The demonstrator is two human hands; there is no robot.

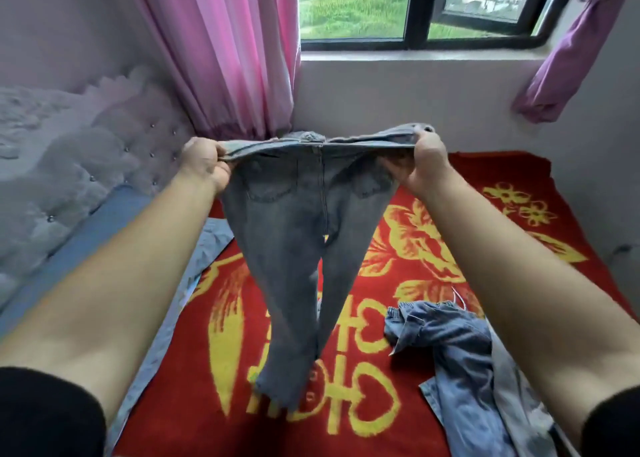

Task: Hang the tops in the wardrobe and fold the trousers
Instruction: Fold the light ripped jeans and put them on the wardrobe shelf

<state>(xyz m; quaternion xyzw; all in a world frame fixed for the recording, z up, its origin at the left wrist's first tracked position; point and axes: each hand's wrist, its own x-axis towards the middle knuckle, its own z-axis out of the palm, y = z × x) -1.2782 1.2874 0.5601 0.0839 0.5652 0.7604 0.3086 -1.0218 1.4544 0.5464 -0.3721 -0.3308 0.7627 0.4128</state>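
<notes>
A pair of grey-blue jeans (304, 221) hangs in the air over the bed, held up by its waistband. My left hand (204, 163) grips the left end of the waistband and my right hand (424, 162) grips the right end, stretching it flat between them. Both legs dangle together, their hems reaching down near the red blanket (398, 422). A second pair of blue denim trousers (460, 352) lies crumpled on the blanket at the lower right, beside my right forearm.
The bed has a padded grey headboard (69, 165) on the left and a light blue sheet (207, 245) under the blanket. A pink curtain (225, 51) hangs by the window (415, 9). A purple curtain (568, 58) is bunched at the far right.
</notes>
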